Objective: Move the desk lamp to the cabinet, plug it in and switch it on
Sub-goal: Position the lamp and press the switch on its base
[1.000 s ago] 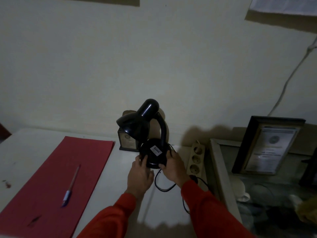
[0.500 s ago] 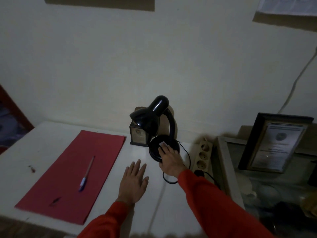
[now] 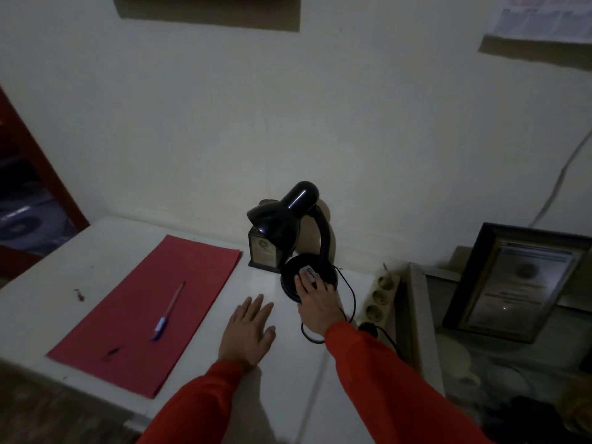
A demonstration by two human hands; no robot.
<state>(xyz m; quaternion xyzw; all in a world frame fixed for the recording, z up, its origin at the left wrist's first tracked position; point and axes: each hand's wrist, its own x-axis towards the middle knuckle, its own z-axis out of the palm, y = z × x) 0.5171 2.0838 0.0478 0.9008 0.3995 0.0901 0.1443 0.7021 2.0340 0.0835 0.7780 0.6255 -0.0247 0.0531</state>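
A black desk lamp (image 3: pixel 290 216) stands unlit on the white cabinet top (image 3: pixel 282 392) near the wall, its shade pointing left. My right hand (image 3: pixel 317 302) rests on the lamp's round base, fingertips on a white label. My left hand (image 3: pixel 248 331) lies flat and open on the cabinet top, left of the base and apart from it. The lamp's black cord (image 3: pixel 350 299) loops behind my right hand toward a beige power strip (image 3: pixel 379 294) at the cabinet's right edge, where a dark plug (image 3: pixel 370 328) sits at the strip's near end.
A red folder (image 3: pixel 144 309) with a pen (image 3: pixel 168 312) on it lies at the left. A small dark framed plaque (image 3: pixel 262 249) stands behind the lamp. To the right, a lower glass-topped surface holds a leaning framed certificate (image 3: pixel 515 280). A white cable (image 3: pixel 557 184) runs down the wall.
A second ago both hands held the lamp base, tilted up. The lamp now stands on the cabinet top; my left hand has let go and lies flat, my right hand stays on the base.
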